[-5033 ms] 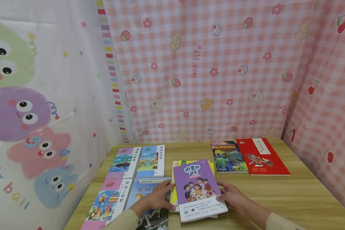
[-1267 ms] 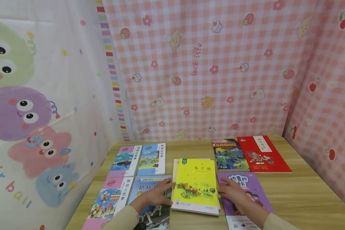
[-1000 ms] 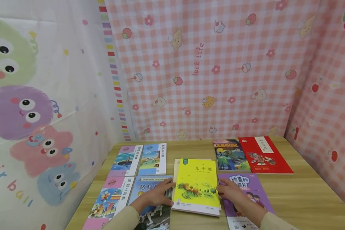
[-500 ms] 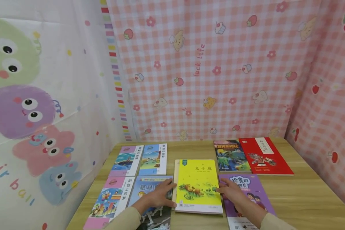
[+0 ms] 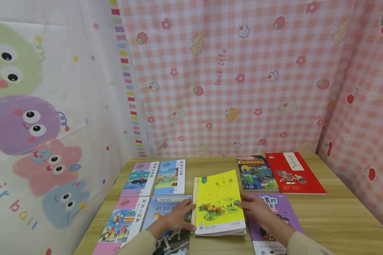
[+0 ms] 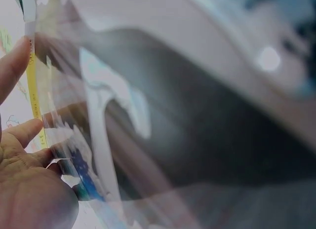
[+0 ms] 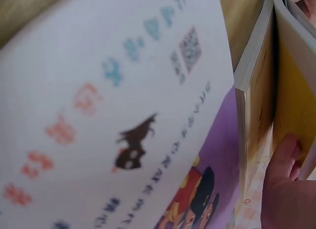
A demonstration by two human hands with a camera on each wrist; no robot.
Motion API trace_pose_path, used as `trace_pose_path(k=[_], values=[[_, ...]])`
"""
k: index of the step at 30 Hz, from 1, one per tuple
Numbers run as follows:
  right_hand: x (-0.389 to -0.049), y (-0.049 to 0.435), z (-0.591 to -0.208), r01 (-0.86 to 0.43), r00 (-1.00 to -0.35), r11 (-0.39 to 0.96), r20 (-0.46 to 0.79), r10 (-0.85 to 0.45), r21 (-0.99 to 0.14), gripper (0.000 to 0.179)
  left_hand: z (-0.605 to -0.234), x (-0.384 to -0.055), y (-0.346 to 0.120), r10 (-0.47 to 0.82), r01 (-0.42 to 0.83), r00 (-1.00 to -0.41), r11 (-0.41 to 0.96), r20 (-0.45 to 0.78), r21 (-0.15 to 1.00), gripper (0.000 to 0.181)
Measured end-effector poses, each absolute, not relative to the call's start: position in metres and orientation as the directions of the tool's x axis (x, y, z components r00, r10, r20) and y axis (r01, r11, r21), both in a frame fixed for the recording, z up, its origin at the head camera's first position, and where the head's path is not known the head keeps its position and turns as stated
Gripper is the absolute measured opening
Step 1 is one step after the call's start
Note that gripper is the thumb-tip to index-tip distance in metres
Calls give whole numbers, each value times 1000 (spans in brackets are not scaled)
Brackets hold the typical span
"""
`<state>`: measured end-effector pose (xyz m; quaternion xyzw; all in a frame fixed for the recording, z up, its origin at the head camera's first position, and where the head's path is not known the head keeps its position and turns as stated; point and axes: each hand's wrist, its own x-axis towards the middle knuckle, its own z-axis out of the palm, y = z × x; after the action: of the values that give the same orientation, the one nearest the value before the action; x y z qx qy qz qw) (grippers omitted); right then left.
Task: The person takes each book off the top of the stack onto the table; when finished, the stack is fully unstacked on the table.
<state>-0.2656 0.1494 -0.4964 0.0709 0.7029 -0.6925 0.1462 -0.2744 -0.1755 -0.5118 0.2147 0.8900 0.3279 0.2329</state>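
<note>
In the head view, a yellow book [image 5: 219,205] lies over a cream-covered book [image 5: 195,191], its right side raised. My right hand [image 5: 258,212] holds the raised right edge. The right wrist view shows its thumb and curled fingers [image 7: 285,157] against the yellow cover, with a gap above the cream book [image 7: 256,86]. My left hand [image 5: 175,216] lies over a blue book [image 5: 161,202], thumb and fingers spread, fingertips at the stack's left edge. In the left wrist view these fingers [image 6: 22,133] touch the yellow spine. Partly under my right hand lies a purple book [image 5: 288,216].
Two pink-bordered books [image 5: 138,179] [image 5: 119,223] and a blue-bordered book [image 5: 169,177] lie at left. A dinosaur-covered book [image 5: 256,173] and a red book [image 5: 295,173] lie at the back right of the wooden table [image 5: 348,219]. A checked curtain [image 5: 229,88] hangs behind.
The purple book went from the top of the stack to the table at right. The yellow book has shifted slightly right, and its right side has just risen in my right hand.
</note>
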Motion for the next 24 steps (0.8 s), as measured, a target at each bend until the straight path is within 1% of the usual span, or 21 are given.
trace_pose_path(k=[8, 16, 24], values=[[-264, 147, -495, 357, -919, 36, -358, -164, -934, 74, -506, -270, -174, 529, 234, -808, 691, -258, 683, 81], [-264, 147, -499, 354, -919, 99, -366, -145, -930, 72, -506, -270, -173, 532, 242, -806, 694, -258, 678, 82], [-262, 149, -501, 353, -923, 100, -364, -128, -930, 72, -506, -269, -172, 527, 244, -808, 708, -266, 662, 84]])
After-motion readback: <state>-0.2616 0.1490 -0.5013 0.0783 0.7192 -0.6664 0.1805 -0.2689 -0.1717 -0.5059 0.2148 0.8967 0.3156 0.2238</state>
